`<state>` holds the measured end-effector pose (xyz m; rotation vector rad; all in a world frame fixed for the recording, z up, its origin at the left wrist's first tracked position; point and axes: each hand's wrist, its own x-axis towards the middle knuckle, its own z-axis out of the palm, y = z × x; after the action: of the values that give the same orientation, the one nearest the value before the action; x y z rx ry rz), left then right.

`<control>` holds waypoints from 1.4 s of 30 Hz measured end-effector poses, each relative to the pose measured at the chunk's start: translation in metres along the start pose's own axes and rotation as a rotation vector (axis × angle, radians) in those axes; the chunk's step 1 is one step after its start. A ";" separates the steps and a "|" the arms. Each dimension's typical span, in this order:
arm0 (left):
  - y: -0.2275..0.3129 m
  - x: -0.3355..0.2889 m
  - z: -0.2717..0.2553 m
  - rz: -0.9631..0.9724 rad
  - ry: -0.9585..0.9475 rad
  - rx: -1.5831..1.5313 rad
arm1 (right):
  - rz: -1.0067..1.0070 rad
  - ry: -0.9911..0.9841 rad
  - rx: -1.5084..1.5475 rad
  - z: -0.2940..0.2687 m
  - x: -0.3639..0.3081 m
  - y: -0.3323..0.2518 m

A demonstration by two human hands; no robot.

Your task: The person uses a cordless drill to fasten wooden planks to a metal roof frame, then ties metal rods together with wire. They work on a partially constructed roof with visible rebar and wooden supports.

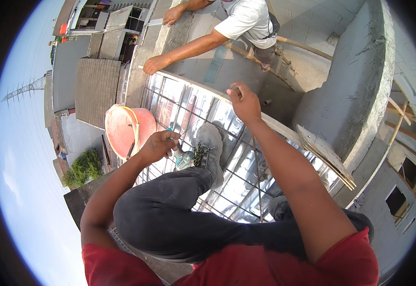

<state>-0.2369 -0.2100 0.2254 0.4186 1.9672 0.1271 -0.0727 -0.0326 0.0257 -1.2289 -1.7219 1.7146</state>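
My left hand [158, 146] is held above the rebar grid with its fingers loosely bent and apart; nothing shows in it. Just beside it, a teal power tool [184, 159] lies by my grey, dusty shoe [210, 143]. My right hand [246, 106] is raised near the long wooden edge board [198, 86], its fingers curled in toward the thumb. Whether something small is between them I cannot make out. Thin steel rebar [234, 135] crosses over shiny metal decking [227, 114] under my feet.
An orange bucket [143, 121] with a yellow rim stands left of my left hand. Across the board a co-worker in a white shirt [250, 19] rests a hand [156, 64] on its far end. Stacked thin boards [324, 157] lie right, beside a drop between concrete walls [360, 95].
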 end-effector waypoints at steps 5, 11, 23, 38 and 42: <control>-0.016 0.055 -0.014 -0.033 -0.117 0.213 | -0.137 0.089 0.028 0.006 -0.004 0.005; -0.098 0.141 0.003 0.315 0.018 0.499 | -0.355 -0.033 0.010 0.004 -0.009 0.015; -0.110 0.184 0.051 0.487 -0.079 -0.319 | 0.362 0.158 0.023 0.055 -0.054 -0.056; -0.107 0.226 0.032 0.770 0.338 0.166 | 0.756 0.304 0.648 0.077 -0.082 -0.065; -0.114 0.199 0.056 0.821 0.185 -0.044 | 0.696 0.148 0.417 0.056 -0.074 -0.080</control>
<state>-0.2867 -0.2533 -0.0012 1.1985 1.8503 0.7471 -0.1023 -0.1124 0.1134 -1.8033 -0.8131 2.1325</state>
